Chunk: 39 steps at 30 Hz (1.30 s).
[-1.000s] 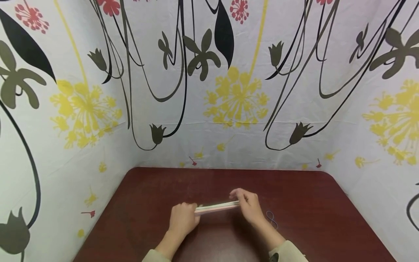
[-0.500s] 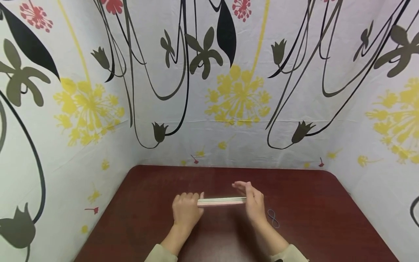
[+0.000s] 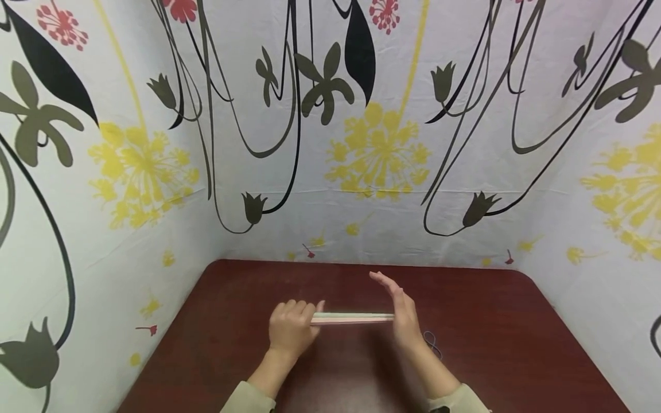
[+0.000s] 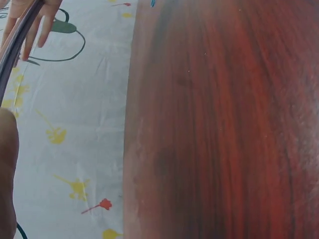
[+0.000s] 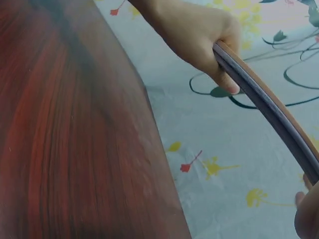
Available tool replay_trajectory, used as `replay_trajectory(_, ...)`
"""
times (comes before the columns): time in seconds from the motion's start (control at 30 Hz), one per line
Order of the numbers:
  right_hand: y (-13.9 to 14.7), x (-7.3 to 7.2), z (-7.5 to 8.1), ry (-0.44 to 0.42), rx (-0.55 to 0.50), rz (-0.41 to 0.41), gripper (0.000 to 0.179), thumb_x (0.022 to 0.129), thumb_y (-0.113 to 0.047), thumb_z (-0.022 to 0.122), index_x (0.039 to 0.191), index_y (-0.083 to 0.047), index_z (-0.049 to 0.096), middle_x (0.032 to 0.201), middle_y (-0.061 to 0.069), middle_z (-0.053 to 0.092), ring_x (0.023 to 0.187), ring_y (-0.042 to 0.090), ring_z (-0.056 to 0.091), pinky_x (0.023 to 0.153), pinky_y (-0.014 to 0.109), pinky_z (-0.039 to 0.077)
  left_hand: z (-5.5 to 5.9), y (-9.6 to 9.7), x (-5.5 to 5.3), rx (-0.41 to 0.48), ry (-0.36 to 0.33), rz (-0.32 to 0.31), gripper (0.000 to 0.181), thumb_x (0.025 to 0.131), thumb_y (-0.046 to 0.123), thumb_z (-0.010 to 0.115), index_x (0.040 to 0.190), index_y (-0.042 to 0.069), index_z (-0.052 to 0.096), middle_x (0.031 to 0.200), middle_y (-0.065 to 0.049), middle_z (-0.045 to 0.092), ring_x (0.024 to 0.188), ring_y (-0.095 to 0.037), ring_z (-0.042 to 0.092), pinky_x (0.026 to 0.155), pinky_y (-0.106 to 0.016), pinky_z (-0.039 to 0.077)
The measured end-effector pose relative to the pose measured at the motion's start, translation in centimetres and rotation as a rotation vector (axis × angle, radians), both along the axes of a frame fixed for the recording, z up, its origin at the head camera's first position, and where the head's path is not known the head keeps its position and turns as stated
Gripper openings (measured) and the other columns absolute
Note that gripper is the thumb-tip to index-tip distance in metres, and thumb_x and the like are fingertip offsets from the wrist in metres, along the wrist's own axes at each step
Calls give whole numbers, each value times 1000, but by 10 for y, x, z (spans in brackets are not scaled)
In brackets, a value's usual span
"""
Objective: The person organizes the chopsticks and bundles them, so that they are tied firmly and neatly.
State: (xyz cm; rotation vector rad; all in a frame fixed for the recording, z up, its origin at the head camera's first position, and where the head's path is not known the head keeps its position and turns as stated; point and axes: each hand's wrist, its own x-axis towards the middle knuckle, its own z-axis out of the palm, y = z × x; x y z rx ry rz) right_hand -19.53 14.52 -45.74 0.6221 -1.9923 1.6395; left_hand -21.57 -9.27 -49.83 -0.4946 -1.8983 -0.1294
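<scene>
A thin stack of flat, pale sheets or strips (image 3: 353, 318), with green, white and pink edges, is held level above the table. Seen from below in the right wrist view, the stack (image 5: 271, 107) looks purple-grey and orange, and slightly bowed. My left hand (image 3: 291, 328) grips its left end, fingers over the far side and thumb towards the right. At the other end, the palm of my right hand (image 3: 405, 321) touches the stack, its fingers extended up and away. Just right of that wrist lies a thin grey looped cord (image 3: 432, 343), partly hidden by it.
A dark red-brown wooden table (image 3: 248, 287) with rounded far corners lies under both hands. White cloth (image 3: 289, 172) printed with flowers hangs close behind it and along both sides.
Both hands have risen slightly and the stack has turned level. My right hand has shifted rightward along the stack, its fingers straightening from a curled hold to extended.
</scene>
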Motion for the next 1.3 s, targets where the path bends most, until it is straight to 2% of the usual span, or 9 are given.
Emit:
replay_trajectory(0.17, -3, 5, 4, 104, 21, 41, 52, 109, -12, 15, 134, 11, 55, 133, 29, 59, 141, 17, 45, 113, 21, 30, 3, 2, -2, 55, -20, 54, 43, 95, 26, 54, 55, 12, 55, 48, 0, 50, 42, -20, 43, 44, -31, 32)
replay_trajectory(0.43, 8, 5, 1, 143, -49, 159, 53, 111, -17, 13, 136, 16, 47, 135, 24, 60, 135, 19, 51, 111, 24, 35, 4, -10, -6, 91, 96, 26, 37, 86, 22, 62, 52, 12, 52, 48, 0, 50, 40, -20, 42, 41, -33, 31)
replay_trajectory(0.57, 27, 2, 0, 55, -44, 66, 37, 110, -9, 31, 128, 11, 57, 119, 16, 70, 116, 13, 65, 100, 22, 45, 4, -18, -8, 92, 110, 18, 37, 84, 22, 64, 52, 12, 50, 47, 0, 49, 40, -19, 41, 41, -32, 31)
replay_trajectory(0.67, 52, -2, -8, -73, 114, -76, 22, 104, -5, 51, 118, -3, 68, 104, 4, 75, 92, 8, 70, 82, 20, 52, 3, -21, -8, 97, 110, 15, 38, 85, 22, 63, 52, 12, 48, 47, 0, 47, 39, -19, 40, 41, -32, 31)
replay_trajectory(0.73, 72, -6, -17, -129, 322, -155, 17, 99, -8, 62, 114, -8, 70, 102, 2, 74, 77, 9, 67, 72, 24, 53, 3, -22, -8, 99, 106, 16, 39, 87, 22, 62, 52, 12, 47, 46, 1, 47, 39, -19, 39, 40, -32, 31)
replay_trajectory(0.83, 104, -10, -34, -209, 693, -236, 23, 90, -11, 74, 113, -9, 71, 102, 6, 72, 76, 18, 65, 69, 38, 53, 2, -22, -8, 102, 96, 14, 40, 87, 22, 61, 51, 13, 46, 46, 1, 46, 39, -17, 37, 40, -31, 31)
replay_trajectory(0.93, 130, -10, -53, -365, 917, -206, 28, 82, -10, 81, 108, -8, 71, 98, 7, 68, 86, 24, 65, 74, 47, 52, 2, -21, -7, 104, 83, 11, 38, 86, 21, 62, 52, 12, 47, 46, 1, 46, 39, -17, 38, 40, -31, 31)
replay_trajectory(1.1, 149, -7, -75, -535, 861, -98, 18, 78, -2, 82, 90, -7, 68, 81, -1, 65, 75, 16, 63, 67, 37, 52, -1, -18, -6, 111, 52, 7, 38, 86, 22, 62, 52, 13, 49, 47, 1, 48, 39, -18, 41, 41, -31, 32)
replay_trajectory(1.3, 149, -9, -79, -448, 866, -41, 17, 84, 3, 74, 82, -11, 66, 75, -7, 66, 70, 7, 61, 60, 30, 49, -4, -17, -6, 99, 5, 10, 39, 90, 24, 59, 53, 13, 52, 47, 1, 50, 40, -18, 43, 41, -30, 33)
